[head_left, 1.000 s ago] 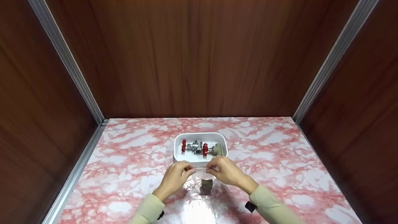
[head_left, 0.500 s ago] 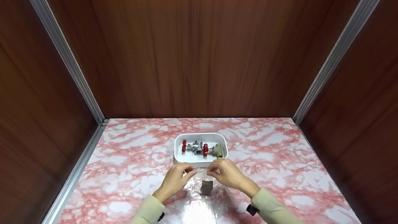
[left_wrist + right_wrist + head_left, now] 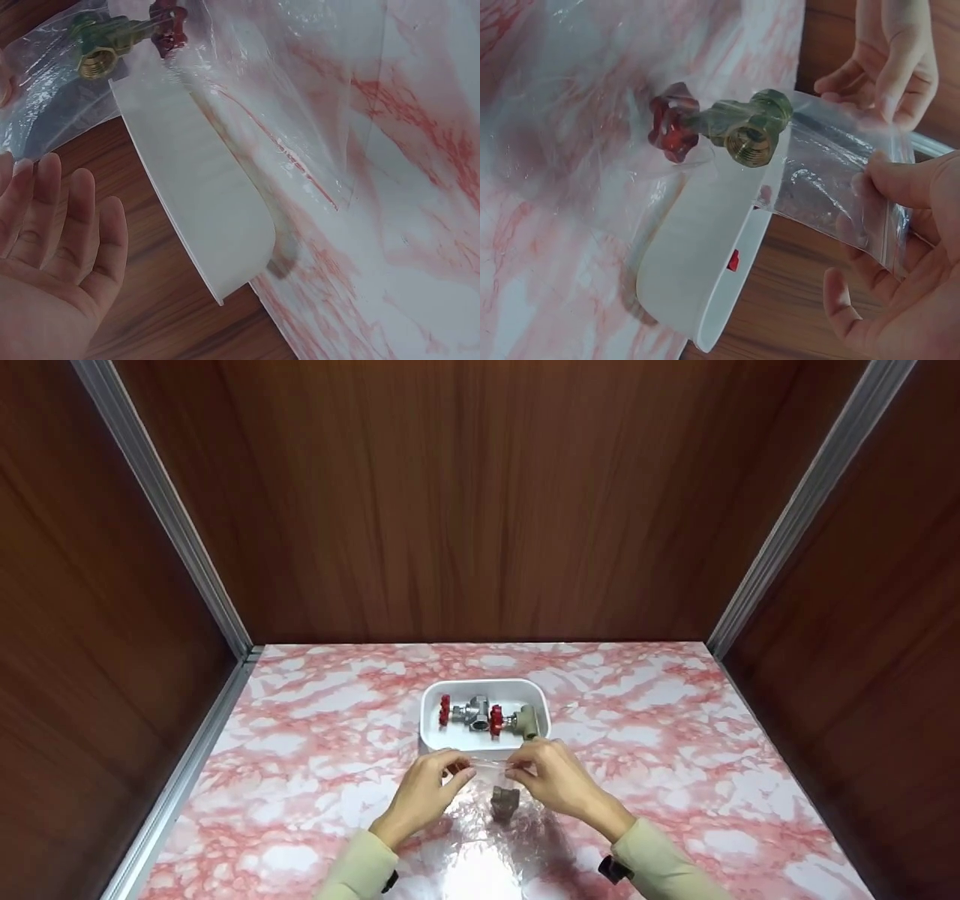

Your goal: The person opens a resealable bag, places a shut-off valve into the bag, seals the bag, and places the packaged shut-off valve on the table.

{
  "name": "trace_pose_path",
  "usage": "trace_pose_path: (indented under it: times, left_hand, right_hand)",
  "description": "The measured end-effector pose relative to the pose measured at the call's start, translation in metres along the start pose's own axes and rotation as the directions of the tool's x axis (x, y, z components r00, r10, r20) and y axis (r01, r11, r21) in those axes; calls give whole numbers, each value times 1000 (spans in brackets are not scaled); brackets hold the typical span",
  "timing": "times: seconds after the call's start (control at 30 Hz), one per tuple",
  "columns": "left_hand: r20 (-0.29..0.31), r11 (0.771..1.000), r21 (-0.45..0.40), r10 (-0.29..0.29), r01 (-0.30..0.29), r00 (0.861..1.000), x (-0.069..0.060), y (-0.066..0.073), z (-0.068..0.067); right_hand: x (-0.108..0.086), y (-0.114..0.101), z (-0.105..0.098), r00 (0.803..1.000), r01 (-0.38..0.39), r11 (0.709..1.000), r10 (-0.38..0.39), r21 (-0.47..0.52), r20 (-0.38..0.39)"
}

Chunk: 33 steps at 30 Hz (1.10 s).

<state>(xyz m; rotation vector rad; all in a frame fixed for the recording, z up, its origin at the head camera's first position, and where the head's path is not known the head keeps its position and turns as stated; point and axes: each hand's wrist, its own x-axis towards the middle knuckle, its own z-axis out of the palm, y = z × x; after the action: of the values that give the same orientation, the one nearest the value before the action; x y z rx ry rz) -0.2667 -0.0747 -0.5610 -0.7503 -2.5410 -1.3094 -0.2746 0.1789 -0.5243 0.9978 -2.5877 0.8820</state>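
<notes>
Pink-and-white marbling covers the surface (image 3: pixel 300 810), with a pale left sleeve (image 3: pixel 358 864) and a pale right sleeve (image 3: pixel 667 862) at its near side, a dark wrist device (image 3: pixel 613 869) at the right cuff. Just beyond, a bagged brass valve (image 3: pixel 754 139) with a red handwheel (image 3: pixel 675 124) sits inside a clear zip bag (image 3: pixel 817 184), whose shiny plastic spreads toward the near side; whether the valve touches the surface cannot be told. At the bag's far end, the left grip (image 3: pixel 421 791) pinches the left of the zip edge and the right grip (image 3: pixel 562 780) pinches the right, thumb against fingers. Just past them is a white tray (image 3: pixel 450 742). On its left lies a chrome valve (image 3: pixel 478 712), handwheel to the left; on its right, a second brass valve (image 3: pixel 528 721), its red handwheel next to the chrome body. Farthest, a dark wood-grain panel (image 3: pixel 465 510) rises between metal posts (image 3: pixel 165 510).
</notes>
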Motion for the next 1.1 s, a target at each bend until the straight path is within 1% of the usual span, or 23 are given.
trace_pose_path:
  times: [0.2,0.43,0.57,0.87,1.0,1.1]
  left_hand:
    - [7,1000,-11,-21,21,1000,0,1,0]
    - [17,1000,-16,4,-4,1000,2,-1,3]
    - [13,1000,-16,14,-14,1000,2,-1,5]
    - [6,1000,-10,17,-17,1000,3,1,7]
    - [10,1000,-18,22,-22,1000,4,1,8]
    - [10,1000,-21,23,-23,1000,4,1,8]
  right_hand:
    - [-3,2,-7,999,-9,1000,10,23,-54]
    - [-9,7,-13,989,-22,1000,23,11,-143]
    - [-12,10,-18,982,-40,999,36,-17,-186]
    - [-19,20,-32,959,-131,991,123,-12,-254]
    - [-24,26,-35,945,-184,983,171,-20,-279]
    - [-26,31,-38,933,-220,976,208,-9,-294]
